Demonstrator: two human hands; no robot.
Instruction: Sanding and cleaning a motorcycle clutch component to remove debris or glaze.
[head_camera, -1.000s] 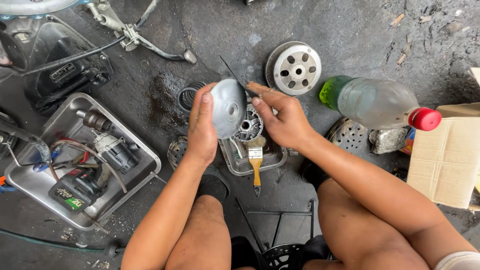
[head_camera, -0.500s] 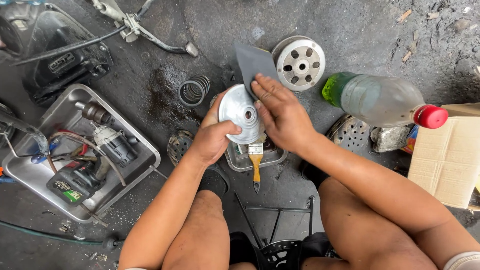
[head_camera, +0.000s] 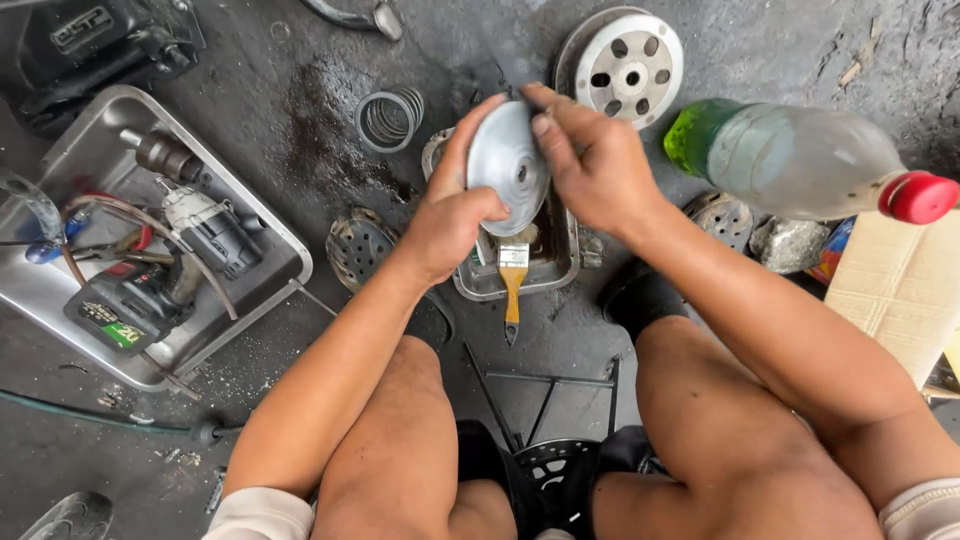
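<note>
At the upper centre of the frame, the left hand (head_camera: 450, 215) grips a round metal disc (head_camera: 508, 165) over a small tray (head_camera: 480, 285) while the right hand (head_camera: 590, 165) presses fingertips onto its rim, seemingly mid-rubbing; next, even pressure matters.

Rough, dark concrete floor (head_camera: 300, 130), oil-stained and gritty, lit by flat daylight, with a cardboard box (head_camera: 900, 290) at one edge.

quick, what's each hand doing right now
Left hand: closed on the round metal disc, gripping its left edge.
Right hand: fingers pressed on the disc's top and right edge; holding anything else cannot be told.
</note>
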